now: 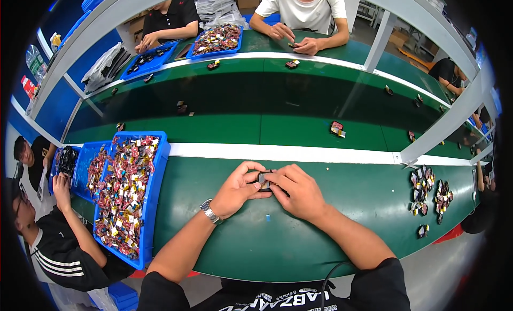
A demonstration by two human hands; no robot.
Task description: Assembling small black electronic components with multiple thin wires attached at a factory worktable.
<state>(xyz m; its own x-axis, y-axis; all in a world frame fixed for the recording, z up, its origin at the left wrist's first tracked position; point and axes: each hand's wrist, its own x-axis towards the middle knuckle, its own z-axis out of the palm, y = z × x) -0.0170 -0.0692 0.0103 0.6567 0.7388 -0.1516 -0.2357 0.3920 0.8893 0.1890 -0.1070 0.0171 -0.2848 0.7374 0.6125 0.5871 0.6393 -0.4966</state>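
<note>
Over the middle of the green worktable, a small dark rectangular device with a greyish face sits between my hands. My left hand, with a metal-band watch on its wrist, grips the device's left side between thumb and fingers. From the right, my right hand closes its bent fingers on the same piece, thumb underneath. The fingers cover much of it, so its exact kind cannot be made out. A tiny blue scrap lies on the table below the hands.
At left stands a blue tray heaped with small red, white and yellow electronic parts. Loose clusters of similar assemblies lie at right. Beyond a white rail, a green conveyor carries scattered pieces. Co-workers sit opposite and at left.
</note>
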